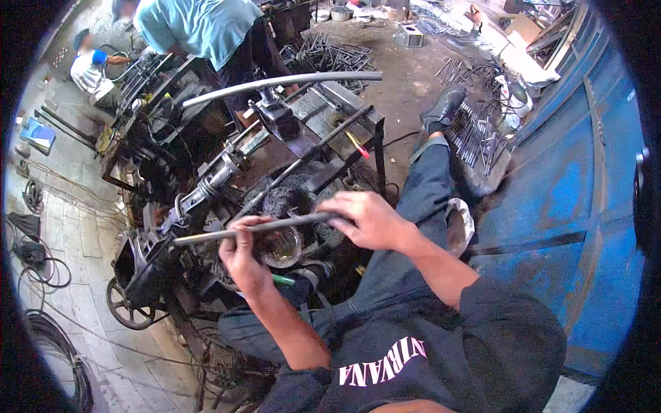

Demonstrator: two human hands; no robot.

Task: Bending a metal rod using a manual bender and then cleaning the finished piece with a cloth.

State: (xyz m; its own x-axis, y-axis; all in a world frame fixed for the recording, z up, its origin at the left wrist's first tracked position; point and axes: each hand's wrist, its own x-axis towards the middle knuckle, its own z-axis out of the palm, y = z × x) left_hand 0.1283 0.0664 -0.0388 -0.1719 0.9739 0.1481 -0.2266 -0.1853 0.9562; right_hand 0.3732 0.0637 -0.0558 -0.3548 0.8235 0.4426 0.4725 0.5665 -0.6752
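A dark metal rod (286, 223) lies slantwise across both my hands, in front of a greasy machine. My left hand (246, 260) is closed round it left of the middle, with the thumb and fingers on either side. My right hand (372, 219) grips its right end, and the fingers cover that tip. The rod's left end looks brighter and reaches close to the machine's black metal housing (141, 251). Just beyond my hands sits the machine (224, 168), with a shaft and clamp. A round glass-like dish or cover (284, 246) shows below the rod.
A long curved metal bar (282, 82) spans the machine's far side. A handwheel (129, 304) stands low at left, near coiled cable (58, 351). Steel rods (330, 58) lie piled beyond. Blue metal panels (558, 248) border the right. A person in a light-blue shirt (200, 27) bends nearby.
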